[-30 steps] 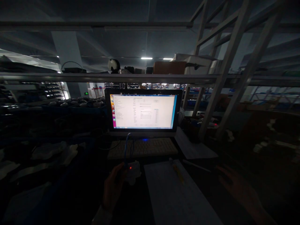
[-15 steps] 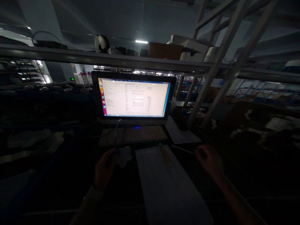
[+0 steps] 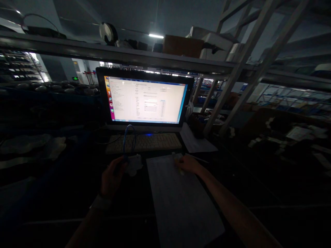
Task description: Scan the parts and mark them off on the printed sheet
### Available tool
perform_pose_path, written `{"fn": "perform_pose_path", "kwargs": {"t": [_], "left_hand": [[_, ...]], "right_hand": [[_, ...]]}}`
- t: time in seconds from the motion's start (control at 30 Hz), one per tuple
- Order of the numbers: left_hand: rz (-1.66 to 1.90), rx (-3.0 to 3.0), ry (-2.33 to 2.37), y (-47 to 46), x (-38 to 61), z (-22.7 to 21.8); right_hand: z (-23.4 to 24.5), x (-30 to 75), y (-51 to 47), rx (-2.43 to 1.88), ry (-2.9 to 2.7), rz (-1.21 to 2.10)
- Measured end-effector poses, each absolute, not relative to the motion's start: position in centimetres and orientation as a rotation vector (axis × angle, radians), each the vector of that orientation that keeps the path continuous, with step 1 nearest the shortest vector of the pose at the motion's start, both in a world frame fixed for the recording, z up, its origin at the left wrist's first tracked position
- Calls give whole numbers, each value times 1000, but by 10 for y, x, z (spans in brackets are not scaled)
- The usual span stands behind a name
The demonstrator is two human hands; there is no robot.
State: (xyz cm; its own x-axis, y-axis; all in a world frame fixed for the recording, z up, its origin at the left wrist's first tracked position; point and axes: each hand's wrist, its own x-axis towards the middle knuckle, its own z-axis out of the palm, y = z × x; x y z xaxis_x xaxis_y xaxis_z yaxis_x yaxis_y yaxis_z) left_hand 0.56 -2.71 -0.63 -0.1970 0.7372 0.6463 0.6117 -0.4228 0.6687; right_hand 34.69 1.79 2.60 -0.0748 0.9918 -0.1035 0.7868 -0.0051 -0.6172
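Far side blocked, near side open
The keyboard [image 3: 144,143] and monitor [image 3: 144,100] wall off the far side, slanted posts [image 3: 234,77] your far right; you pass freely over the near sheet [image 3: 178,203].

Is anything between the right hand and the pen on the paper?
Nothing visible does. The right hand is on the pen at the far end of the paper; the dim light hides whether it grips. The left hand, holding a white device, is off to the side.
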Motion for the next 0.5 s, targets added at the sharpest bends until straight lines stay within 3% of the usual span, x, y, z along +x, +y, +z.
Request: {"fn": "perform_pose_path", "kwargs": {"t": [0.33, 0.5], "left_hand": [[1702, 1933, 1637, -29, 7, -4], [1717, 1960, 1610, -29, 8, -2]], "right_hand": [[29, 370, -40, -1321, -1264, 1018], [18, 385, -92, -1453, -1557, 918]]}}
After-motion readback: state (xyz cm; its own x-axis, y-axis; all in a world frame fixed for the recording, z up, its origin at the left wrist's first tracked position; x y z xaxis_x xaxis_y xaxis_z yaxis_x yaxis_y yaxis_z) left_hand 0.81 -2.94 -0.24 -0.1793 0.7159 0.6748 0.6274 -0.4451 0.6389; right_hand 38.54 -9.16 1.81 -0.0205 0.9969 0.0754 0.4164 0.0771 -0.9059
